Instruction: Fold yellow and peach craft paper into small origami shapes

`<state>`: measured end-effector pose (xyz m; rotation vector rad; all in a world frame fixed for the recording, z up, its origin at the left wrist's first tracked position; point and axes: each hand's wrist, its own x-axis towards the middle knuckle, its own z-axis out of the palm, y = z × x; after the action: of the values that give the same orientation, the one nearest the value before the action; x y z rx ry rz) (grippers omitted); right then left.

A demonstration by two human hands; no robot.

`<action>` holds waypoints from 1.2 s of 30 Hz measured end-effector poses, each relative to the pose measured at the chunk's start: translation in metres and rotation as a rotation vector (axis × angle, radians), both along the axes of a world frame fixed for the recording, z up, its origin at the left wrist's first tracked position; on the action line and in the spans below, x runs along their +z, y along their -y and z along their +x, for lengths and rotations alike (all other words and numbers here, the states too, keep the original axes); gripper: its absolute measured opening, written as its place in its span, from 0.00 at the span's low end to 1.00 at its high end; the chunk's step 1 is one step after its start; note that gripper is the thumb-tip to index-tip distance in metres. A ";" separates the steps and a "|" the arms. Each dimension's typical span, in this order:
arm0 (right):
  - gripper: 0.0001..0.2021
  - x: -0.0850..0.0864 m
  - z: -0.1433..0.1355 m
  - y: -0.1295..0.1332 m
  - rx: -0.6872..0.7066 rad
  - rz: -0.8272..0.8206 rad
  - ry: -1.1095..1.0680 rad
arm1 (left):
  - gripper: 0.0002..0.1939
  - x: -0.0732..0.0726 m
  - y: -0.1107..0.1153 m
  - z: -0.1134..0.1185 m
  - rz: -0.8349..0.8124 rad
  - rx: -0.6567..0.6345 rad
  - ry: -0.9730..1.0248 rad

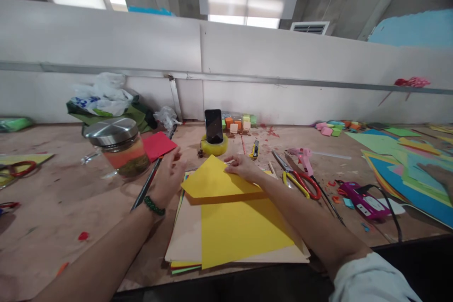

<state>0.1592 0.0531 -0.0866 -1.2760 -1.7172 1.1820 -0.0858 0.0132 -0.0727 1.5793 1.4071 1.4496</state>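
Note:
My right hand [244, 168] pinches the upper edge of a folded piece of yellow paper [215, 181], which has a pointed top and is raised above the stack. Under it lies a flat yellow sheet [244, 231] on a stack of pale paper [184, 236] with coloured edges showing at the bottom. My left hand [170, 174], with a green bead bracelet on the wrist, is held open to the left of the folded paper, its fingers loosely apart. Near its fingertips lies a red square of paper [158, 145]. A long dark strip [146, 186] runs beside that wrist.
A glass jar mug [122, 151] with a metal lid stands at left. Behind the stack, a phone [213, 126] leans in a yellow tape roll [214, 145]. To the right lie a utility knife [255, 149], scissors [300, 179], a pink glue gun [304, 160] and a purple corded device [366, 200].

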 end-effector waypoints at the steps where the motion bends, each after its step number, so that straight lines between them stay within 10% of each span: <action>1: 0.13 -0.002 -0.001 0.001 0.004 0.003 0.042 | 0.19 -0.001 0.002 0.000 0.081 -0.040 -0.150; 10: 0.10 0.001 -0.006 0.012 0.041 0.144 0.238 | 0.19 -0.006 0.024 0.029 0.238 -0.566 -1.163; 36: 0.12 0.002 -0.005 0.009 0.083 0.219 0.374 | 0.20 -0.007 0.021 0.029 0.273 -0.586 -1.258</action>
<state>0.1540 0.0441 -0.0844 -1.3613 -2.1204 0.8049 -0.0568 -0.0075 -0.0799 2.9806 1.0706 0.1914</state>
